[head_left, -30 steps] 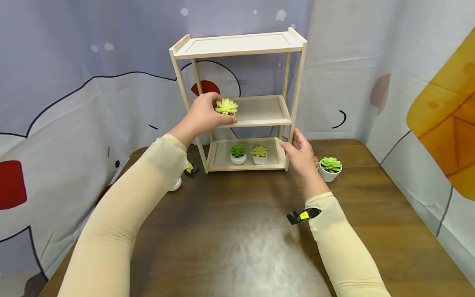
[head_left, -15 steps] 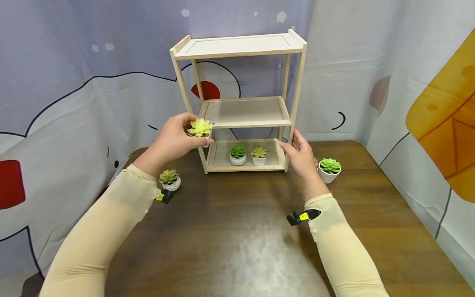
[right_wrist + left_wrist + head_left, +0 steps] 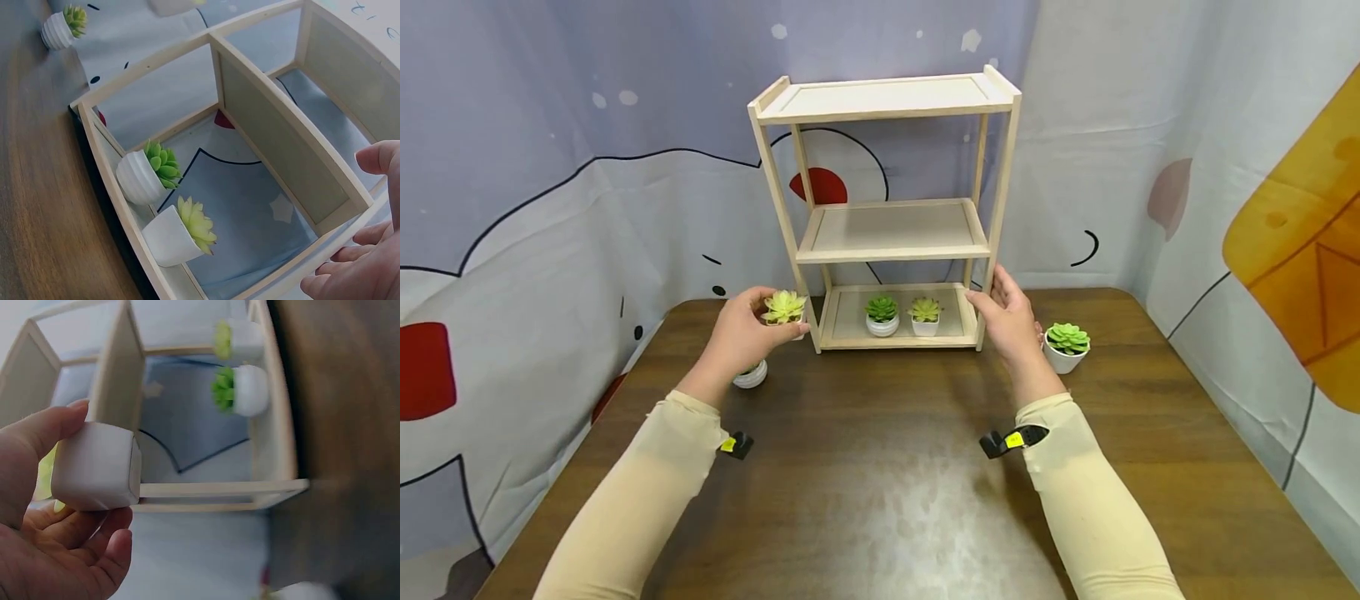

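My left hand [image 3: 745, 333] holds a yellow-green succulent [image 3: 784, 306] by its square white pot [image 3: 97, 465], just outside the front left post of the wooden shelf rack [image 3: 891, 253]. Whether the pot touches the table cannot be told. On the other side, my right hand [image 3: 1009, 321] is at the rack's right post, thumb and fingers spread apart; contact with the post is unclear. A green succulent [image 3: 882, 310] in a ribbed round pot and a yellowish succulent [image 3: 925, 312] in a square pot stand side by side on the bottom shelf.
A bright green succulent [image 3: 1066, 346] stands on the brown table [image 3: 880, 467] right of my right hand. Another ribbed white pot [image 3: 750, 375] sits at left, its plant mostly hidden behind my left hand. Patterned cloth [image 3: 647, 208] hangs behind the rack.
My left hand has carried the succulent from in front of the middle shelf down and to the left, beside the left post. My right hand has stayed at the right post.
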Demonstrator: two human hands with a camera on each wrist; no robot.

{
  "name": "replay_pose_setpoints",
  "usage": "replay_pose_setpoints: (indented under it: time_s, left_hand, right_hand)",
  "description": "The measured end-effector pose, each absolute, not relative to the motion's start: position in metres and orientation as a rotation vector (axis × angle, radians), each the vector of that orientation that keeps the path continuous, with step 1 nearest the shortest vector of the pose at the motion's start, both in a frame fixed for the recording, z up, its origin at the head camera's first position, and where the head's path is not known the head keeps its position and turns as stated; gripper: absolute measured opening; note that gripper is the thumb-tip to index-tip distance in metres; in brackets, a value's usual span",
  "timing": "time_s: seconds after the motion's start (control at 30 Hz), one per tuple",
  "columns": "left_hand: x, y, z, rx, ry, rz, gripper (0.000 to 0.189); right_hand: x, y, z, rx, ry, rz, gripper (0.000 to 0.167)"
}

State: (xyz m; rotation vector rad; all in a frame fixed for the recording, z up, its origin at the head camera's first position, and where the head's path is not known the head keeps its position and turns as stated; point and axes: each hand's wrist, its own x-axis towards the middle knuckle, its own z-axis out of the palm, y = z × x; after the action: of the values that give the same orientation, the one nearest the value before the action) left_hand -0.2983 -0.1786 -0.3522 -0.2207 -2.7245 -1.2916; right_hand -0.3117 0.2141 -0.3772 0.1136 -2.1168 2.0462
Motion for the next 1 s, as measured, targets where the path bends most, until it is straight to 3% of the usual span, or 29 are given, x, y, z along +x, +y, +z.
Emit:
replay_pose_setpoints:
  time_s: [0.33, 1.0]
  left_hand:
    - [-0.317, -0.184, -0.41, -0.049, -2.747, -1.154, 0.079]
    - [-0.32, -0.157, -0.45, 0.161, -2.617, -1.279, 0.076]
  right_hand:
    - [-0.313, 0.208, -0.379, 0.134, -2.089, 2.083, 0.082]
    - [-0.311, 0.212, -0.378, 0.147, -2.073, 2.087, 0.081]
